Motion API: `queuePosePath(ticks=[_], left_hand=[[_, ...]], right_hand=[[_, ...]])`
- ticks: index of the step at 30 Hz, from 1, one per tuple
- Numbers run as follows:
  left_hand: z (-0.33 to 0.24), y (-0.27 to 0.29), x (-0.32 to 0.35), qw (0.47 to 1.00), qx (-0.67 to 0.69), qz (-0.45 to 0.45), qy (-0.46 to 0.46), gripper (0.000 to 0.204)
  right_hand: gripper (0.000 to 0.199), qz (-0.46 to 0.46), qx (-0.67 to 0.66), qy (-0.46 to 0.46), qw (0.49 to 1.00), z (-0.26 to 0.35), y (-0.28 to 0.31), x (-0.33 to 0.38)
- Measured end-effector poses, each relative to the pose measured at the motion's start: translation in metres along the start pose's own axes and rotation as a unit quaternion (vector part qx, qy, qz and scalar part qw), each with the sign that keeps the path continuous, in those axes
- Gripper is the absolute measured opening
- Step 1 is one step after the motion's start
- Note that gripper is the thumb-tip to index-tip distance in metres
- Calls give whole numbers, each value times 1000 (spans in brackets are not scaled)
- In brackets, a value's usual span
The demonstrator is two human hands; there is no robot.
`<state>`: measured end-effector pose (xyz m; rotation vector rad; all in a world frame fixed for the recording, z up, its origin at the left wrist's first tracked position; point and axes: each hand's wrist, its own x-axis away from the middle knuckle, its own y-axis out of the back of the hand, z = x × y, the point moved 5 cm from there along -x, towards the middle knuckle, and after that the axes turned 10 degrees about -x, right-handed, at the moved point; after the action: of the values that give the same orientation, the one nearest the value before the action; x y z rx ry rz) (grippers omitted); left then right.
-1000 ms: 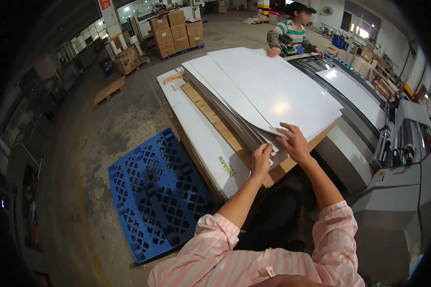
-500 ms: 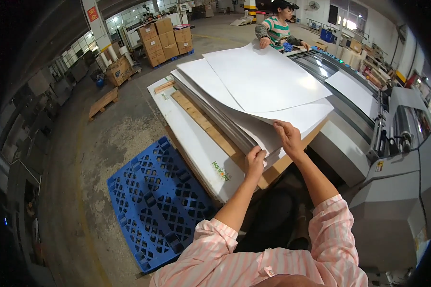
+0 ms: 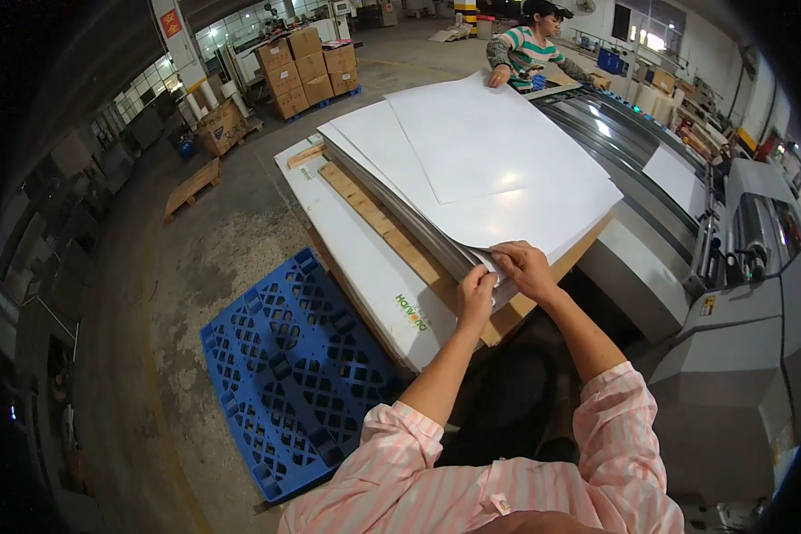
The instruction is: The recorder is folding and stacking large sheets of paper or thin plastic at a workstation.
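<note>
My left hand pinches the near corner of the stack of large white sheets, fingers closed on the edges of the lower sheets. My right hand sits just beside it, at about two o'clock from the left, thumb and fingers clamped on the corner of the top few sheets and lifting them slightly off the rest. The two hands are close together, nearly touching. The stack lies straight ahead at twelve o'clock on a wooden pallet, slewed so its corner points at me. Under the pallet a long white board runs out toward eleven o'clock.

I judge this as the separating step: picking a batch of sheets free at the corner. The next move likely calls for a firm grip on the lifted corner and air let in under the sheets so they part cleanly.

At eight o'clock a blue plastic pallet lies on the concrete floor. A grey machine stands from one to four o'clock. At the far end of the stack, twelve o'clock, another person in a striped top has a hand on the sheets.
</note>
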<state>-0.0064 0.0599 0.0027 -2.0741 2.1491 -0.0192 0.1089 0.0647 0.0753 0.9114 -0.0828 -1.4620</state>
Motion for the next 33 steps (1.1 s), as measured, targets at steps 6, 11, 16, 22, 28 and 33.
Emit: queuePosePath(ticks=[6,11,16,22,28,33], left_hand=[[-3,2,-1,999,-21,-12,-47,18],[-4,1,-1,997,-42,-25,-55,18],[-2,0,-1,998,-40,-18,-49,17],[-3,0,-3,996,-69,-21,-58,20],[0,0,-6,996,-73,-17,-53,22],[-3,2,-4,994,-80,-23,-65,22]], right_hand=[[18,15,4,-5,1000,-2,-8,3],[19,-2,3,-2,1000,-2,-10,8],[20,-15,-11,-3,1000,-4,-12,12],[19,1,-9,-36,999,-3,-8,10],[22,20,2,-57,998,-2,-9,7],[22,-5,-23,-57,998,-9,-15,12]])
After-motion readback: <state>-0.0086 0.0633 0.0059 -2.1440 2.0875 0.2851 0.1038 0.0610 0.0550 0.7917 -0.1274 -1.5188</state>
